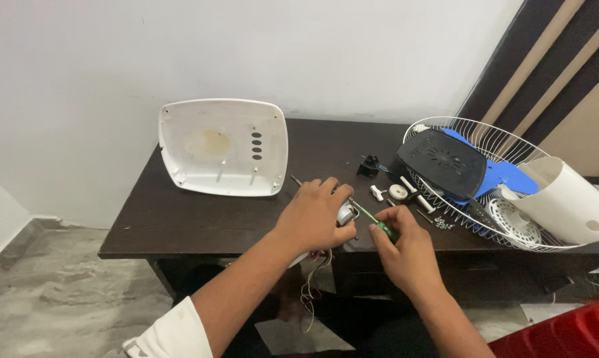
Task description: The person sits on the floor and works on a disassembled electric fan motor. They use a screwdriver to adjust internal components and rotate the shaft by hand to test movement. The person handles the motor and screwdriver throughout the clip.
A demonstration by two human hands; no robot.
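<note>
My left hand [316,215] grips a small grey-white motor part [345,213] at the front edge of the dark wooden table [200,219]. Coloured wires [310,292] hang from the part below the table edge. My right hand [405,248] holds a green-handled screwdriver [372,222], and its shaft points up and left toward the part in my left hand. The two hands are close together, almost touching.
A white plastic fan base shell [221,146] leans against the wall at the back left. A wire fan guard [491,182] on the right holds a black panel [442,162], a blue blade and a white housing [564,199]. Small white parts [399,192] and screws lie between.
</note>
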